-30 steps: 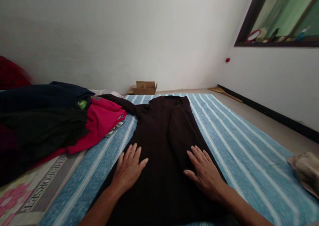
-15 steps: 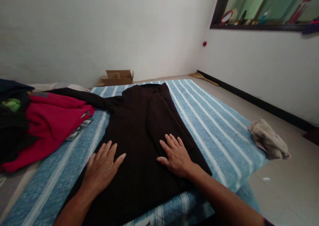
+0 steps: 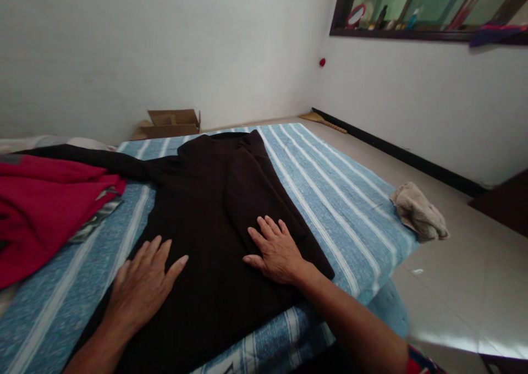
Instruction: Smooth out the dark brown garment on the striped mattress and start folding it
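Bed (image 3: 338,198) w/ blue/wht striped cover (image 3: 317,181); dk long-sleeved top (image 3: 198,225) spread mid-bed, red garment (image 3: 45,209) on L w/ plaid cloth (image 3: 97,220) poking out under it, beige cloth (image 3: 418,212) at R edge.

a dark brown, nearly black long-sleeved top (image 3: 202,225) lies spread flat on the bed (image 3: 350,198), its neck near the far edge and its hem along the near edge. one sleeve stretches out leftward; the other is folded down over the body.
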A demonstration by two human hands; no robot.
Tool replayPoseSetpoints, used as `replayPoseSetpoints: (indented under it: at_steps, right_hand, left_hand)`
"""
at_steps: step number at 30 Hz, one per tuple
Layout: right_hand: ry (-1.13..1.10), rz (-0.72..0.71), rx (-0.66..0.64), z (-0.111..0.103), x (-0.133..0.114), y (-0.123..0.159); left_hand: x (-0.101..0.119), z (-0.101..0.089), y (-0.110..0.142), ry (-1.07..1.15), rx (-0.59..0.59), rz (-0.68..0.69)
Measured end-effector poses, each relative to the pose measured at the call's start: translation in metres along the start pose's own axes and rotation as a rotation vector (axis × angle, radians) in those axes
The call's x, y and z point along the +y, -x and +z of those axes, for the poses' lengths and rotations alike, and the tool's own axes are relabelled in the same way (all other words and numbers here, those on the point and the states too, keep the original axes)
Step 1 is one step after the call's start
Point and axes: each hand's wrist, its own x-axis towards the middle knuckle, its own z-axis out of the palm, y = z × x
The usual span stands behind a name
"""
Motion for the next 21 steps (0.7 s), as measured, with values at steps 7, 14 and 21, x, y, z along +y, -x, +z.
replayPoseSetpoints:
  at_steps: [7, 14, 21]
  right_hand:
    - [-0.019, -0.009, 0.016, -0.0001, 0.0002, 0.0005]
    - [-0.027, -0.025, 0.044, -0.0011, 0.0010, -0.0004]
    - [-0.017, -0.032, 0.064, -0.0004, 0.0010, 0.0004]
  left_hand:
    - [-0.0047, 0.0007, -0.0013, -0.086, -0.024, 0.071]
    - [-0.0051, -0.0013, -0.0021, -0.092, -0.039, 0.028]
    - [-0.0022, -0.0079, -0.0030, -0.115, -0.093, 0.035]
